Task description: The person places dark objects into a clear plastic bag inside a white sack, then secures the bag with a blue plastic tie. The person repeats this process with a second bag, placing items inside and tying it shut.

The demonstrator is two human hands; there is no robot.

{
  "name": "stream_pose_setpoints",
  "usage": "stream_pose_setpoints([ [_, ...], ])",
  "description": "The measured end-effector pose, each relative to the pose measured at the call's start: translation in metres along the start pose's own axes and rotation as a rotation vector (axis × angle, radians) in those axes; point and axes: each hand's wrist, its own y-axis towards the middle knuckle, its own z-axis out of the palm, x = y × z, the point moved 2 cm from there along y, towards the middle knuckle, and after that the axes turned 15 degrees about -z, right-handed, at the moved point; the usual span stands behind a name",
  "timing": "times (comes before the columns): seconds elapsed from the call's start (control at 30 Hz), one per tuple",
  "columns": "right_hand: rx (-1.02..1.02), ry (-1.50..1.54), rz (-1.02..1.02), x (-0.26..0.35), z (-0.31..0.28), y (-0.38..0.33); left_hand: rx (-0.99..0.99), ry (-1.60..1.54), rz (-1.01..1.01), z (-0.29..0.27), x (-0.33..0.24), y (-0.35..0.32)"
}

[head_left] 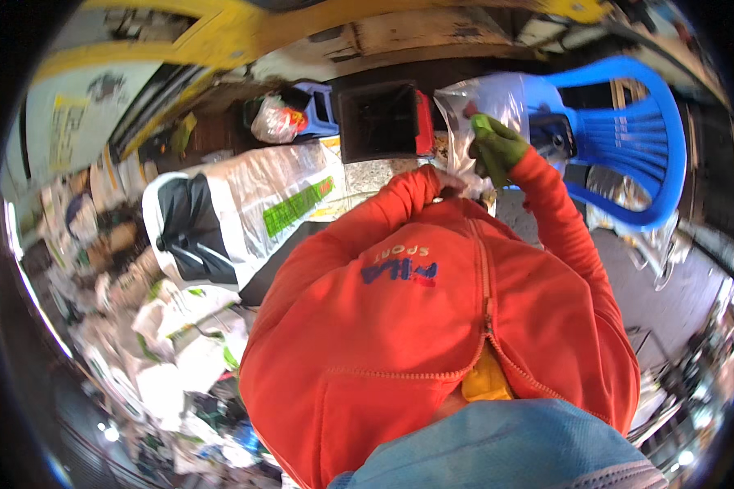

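Orange jacket (pixel 432 326) below; green-gloved right hand (pixel 497 148) grips clear plastic bag (pixel 485 102).

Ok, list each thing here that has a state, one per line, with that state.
Clear plastic bag: held up, mouth gathered at the bottom.
Right hand: in a green glove, gripping the bag.
Left hand: mostly hidden by the sleeve, at the bag's lower end.
Black bin: open on top.
Blue chair: upright, unoccupied.
Orange jacket: zip partly open.
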Motion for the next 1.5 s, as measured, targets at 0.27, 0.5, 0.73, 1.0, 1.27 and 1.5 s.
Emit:
stream_pose_setpoints([
  [0.27,0.197,-1.359,-0.141,-0.119,0.054,0.302,-0.211,0.177,0.235,-0.068,0.076,-0.073],
  [0.5,0.113,-1.789,0.067,-0.166,0.047,0.402,-0.096,-0.255,0.194,-0.096,0.093,-0.124],
  [0.73,0.041,-1.637,-0.245,-0.150,0.002,0.361,0.060,-0.557,0.425,-0.124,0.082,-0.115],
  [1.0,-0.059,-0.936,-0.288,-0.098,-0.004,0.129,0.032,-0.938,0.426,-0.099,0.016,-0.106],
  [1.27,-0.381,-0.327,-0.316,-0.028,0.040,-0.011,-0.117,-0.532,0.377,0.025,-0.054,-0.073],
  [1.5,-0.229,-0.636,-0.592,0.041,0.002,-0.080,-0.363,0.352,0.077,0.095,-0.107,-0.129],
])
